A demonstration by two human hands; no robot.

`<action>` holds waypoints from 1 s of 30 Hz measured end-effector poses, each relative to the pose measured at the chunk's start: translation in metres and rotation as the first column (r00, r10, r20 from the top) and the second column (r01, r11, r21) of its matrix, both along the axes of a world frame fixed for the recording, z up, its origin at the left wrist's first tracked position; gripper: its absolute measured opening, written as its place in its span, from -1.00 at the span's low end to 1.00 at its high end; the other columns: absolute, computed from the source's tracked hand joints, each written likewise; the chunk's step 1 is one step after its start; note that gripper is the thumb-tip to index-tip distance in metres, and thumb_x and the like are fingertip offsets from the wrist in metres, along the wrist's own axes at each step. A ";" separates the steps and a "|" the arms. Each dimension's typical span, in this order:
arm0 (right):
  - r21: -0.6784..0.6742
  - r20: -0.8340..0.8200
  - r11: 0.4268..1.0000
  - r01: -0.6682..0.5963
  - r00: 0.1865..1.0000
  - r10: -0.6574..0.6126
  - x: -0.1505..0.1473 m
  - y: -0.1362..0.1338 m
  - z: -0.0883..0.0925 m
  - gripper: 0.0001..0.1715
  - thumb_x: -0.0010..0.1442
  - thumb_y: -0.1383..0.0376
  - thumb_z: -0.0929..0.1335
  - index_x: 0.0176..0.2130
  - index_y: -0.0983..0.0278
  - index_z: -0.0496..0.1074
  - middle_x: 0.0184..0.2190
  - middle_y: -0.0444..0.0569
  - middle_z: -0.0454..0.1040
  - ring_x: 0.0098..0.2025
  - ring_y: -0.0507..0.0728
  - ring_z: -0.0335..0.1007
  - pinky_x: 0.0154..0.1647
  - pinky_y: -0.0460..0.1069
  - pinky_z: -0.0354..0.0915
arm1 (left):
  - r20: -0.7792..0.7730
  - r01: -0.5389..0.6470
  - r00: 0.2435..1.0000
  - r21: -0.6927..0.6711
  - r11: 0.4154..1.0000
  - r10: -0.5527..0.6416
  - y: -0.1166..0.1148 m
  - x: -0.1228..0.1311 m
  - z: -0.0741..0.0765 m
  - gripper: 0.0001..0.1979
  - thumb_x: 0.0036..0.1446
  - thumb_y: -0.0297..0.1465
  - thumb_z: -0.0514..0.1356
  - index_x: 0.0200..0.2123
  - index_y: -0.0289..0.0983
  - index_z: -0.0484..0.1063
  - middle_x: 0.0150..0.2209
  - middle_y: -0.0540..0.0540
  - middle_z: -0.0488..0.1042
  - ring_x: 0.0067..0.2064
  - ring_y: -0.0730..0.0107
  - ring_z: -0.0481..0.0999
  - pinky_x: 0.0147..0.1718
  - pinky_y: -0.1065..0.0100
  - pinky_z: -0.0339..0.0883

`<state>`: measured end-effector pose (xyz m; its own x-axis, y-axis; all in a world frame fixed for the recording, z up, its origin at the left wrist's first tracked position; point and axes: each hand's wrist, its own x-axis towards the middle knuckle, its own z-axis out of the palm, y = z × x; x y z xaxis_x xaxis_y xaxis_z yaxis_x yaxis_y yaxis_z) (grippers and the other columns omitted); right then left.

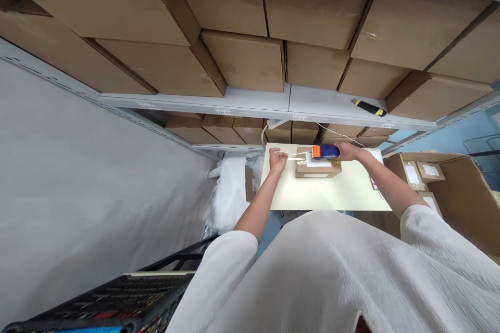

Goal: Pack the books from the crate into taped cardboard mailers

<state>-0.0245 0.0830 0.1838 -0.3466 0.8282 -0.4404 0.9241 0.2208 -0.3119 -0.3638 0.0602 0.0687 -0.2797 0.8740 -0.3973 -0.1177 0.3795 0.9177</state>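
Over the carton (318,170), tape dispenser (325,152) in right hand (349,152)

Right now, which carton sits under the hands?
The small carton on the cream table, under the right hand's blue tape dispenser; all others sit on shelves or off the table.

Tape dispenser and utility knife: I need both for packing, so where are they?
Tape dispenser (325,152): head view, on its blue body.
Utility knife (369,107): head view, on its black-and-yellow handle.
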 end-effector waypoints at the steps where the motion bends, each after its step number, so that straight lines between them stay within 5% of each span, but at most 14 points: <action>1: 0.001 0.017 1.000 -0.002 1.000 0.002 -0.002 0.000 -0.001 -0.57 0.08 0.16 0.61 -0.10 0.18 0.51 -0.14 0.03 0.69 -0.16 0.26 0.60 -0.24 0.00 0.36 | -0.002 0.006 1.000 0.000 1.000 -0.006 -0.001 -0.001 -0.003 -0.51 -0.01 -0.60 0.38 -0.12 -0.10 0.24 -0.40 0.14 0.53 -0.27 0.36 0.59 -0.08 0.27 0.38; 11: -0.001 0.188 1.000 0.014 0.982 -0.013 -0.036 0.006 0.000 -0.49 0.05 0.10 0.65 -0.06 0.14 0.55 -0.10 0.12 0.70 -0.07 0.39 0.64 -0.18 0.07 0.42 | 0.036 0.020 0.999 -0.078 0.997 -0.018 0.001 -0.006 -0.037 -0.47 -0.11 -0.61 0.38 -0.16 -0.10 0.22 -0.43 0.18 0.45 -0.27 0.38 0.59 -0.10 0.32 0.36; 18: 0.003 0.249 1.000 0.010 0.969 -0.011 -0.039 0.004 -0.001 -0.46 0.07 0.13 0.62 0.01 0.14 0.53 -0.08 0.14 0.70 -0.08 0.39 0.64 -0.21 0.07 0.41 | 0.063 0.007 0.998 -0.106 0.994 -0.001 -0.003 0.017 -0.061 -0.57 -0.10 -0.54 0.33 -0.20 -0.09 0.25 -0.44 0.17 0.43 -0.30 0.39 0.55 -0.08 0.33 0.38; 24: 0.008 0.245 0.999 0.031 0.969 -0.032 -0.039 0.001 -0.005 -0.45 0.06 0.16 0.62 0.02 0.15 0.53 -0.07 0.15 0.70 -0.07 0.40 0.64 -0.21 0.07 0.40 | 0.094 0.046 0.995 -0.108 0.993 -0.036 -0.010 0.043 -0.067 -0.56 -0.08 -0.49 0.37 -0.16 -0.10 0.28 -0.42 0.15 0.43 -0.26 0.33 0.56 -0.05 0.30 0.39; 30: 0.004 0.239 0.999 0.044 0.970 -0.044 -0.041 -0.003 -0.002 -0.46 0.08 0.16 0.61 0.03 0.17 0.53 -0.06 0.16 0.70 -0.04 0.41 0.64 -0.19 0.07 0.39 | -0.031 0.031 0.999 -0.113 0.993 -0.035 -0.014 0.039 -0.065 -0.53 -0.07 -0.44 0.45 -0.13 -0.14 0.33 -0.27 0.07 0.43 -0.20 0.31 0.56 0.03 0.22 0.38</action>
